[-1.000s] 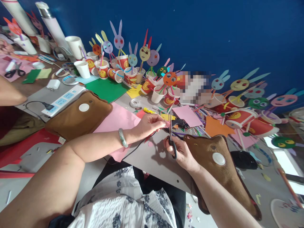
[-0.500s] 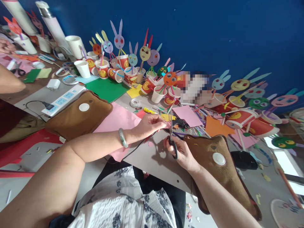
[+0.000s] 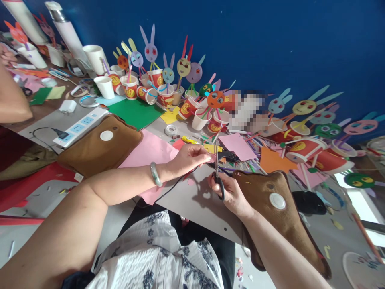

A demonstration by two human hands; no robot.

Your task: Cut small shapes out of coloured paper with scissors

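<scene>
My left hand (image 3: pixel 192 159) pinches a small piece of pink paper (image 3: pixel 213 157) between thumb and fingertips. Beside it, my right hand (image 3: pixel 230 192) is closed on the black handles of a pair of scissors (image 3: pixel 219 185). The scissor blades point up and away from me, right at the small pink piece. A little pink paper disc (image 3: pixel 190 182) lies on the grey table (image 3: pixel 192 204) below my hands. A large pink sheet (image 3: pixel 153 148) is spread under and beside my left wrist.
Brown cushions (image 3: pixel 90 148) lie at both sides, with a power strip (image 3: pixel 81 126) at left. Paper cups with rabbit-face figures (image 3: pixel 215 99) line the blue wall. A black mouse (image 3: pixel 309 202) sits at right. Another person's arm (image 3: pixel 13 96) is at far left.
My hands and the scissors have stayed almost in the same place. The other person's arm at the far left has shifted slightly.
</scene>
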